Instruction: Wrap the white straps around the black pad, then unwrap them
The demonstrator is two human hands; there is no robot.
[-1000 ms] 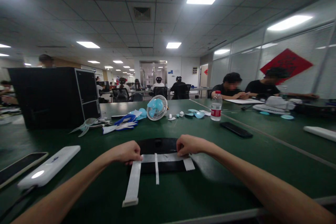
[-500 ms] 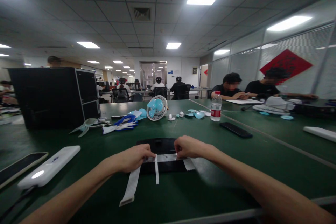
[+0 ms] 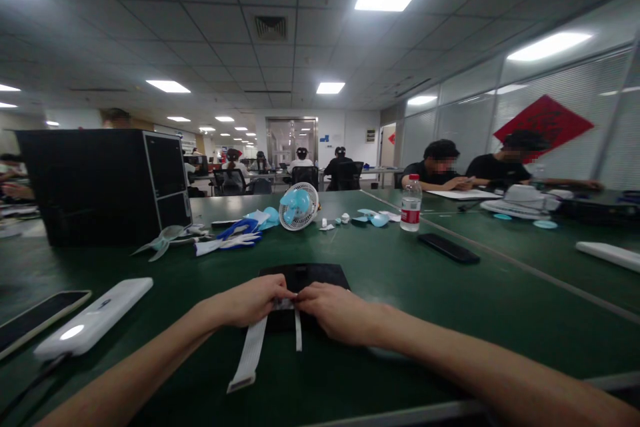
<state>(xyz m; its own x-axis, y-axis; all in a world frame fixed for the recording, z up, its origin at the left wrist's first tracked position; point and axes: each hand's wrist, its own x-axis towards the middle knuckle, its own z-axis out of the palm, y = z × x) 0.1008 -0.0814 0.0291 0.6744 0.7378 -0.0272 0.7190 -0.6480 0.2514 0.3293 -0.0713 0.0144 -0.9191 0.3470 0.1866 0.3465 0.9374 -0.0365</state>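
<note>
A black flat panel (image 3: 327, 273) lies on the green table in front of me. Across it runs a shiny pale band (image 3: 284, 305), now mostly under my hands. The fingers of my left hand (image 3: 257, 300) are closed at the top of a thin white strip (image 3: 299, 333), which hangs toward me. My right hand (image 3: 337, 310) has its fingers pressed together at the same spot, touching or nearly touching the left fingertips; anything in them is hidden. A wide white ribbon cable (image 3: 249, 357) extends from under my left hand to the near side.
A black computer case (image 3: 90, 187) stands at the left. Behind the panel are work gloves (image 3: 235, 237), a small fan (image 3: 299, 207) and a water bottle (image 3: 411, 203). A dark phone (image 3: 449, 247) lies at right, a white device (image 3: 97, 317) at left. Two people sit at the right.
My right hand has moved left along the band, from its right end to beside my left fingertips. It now covers the band's right part. The left hand has barely moved.
</note>
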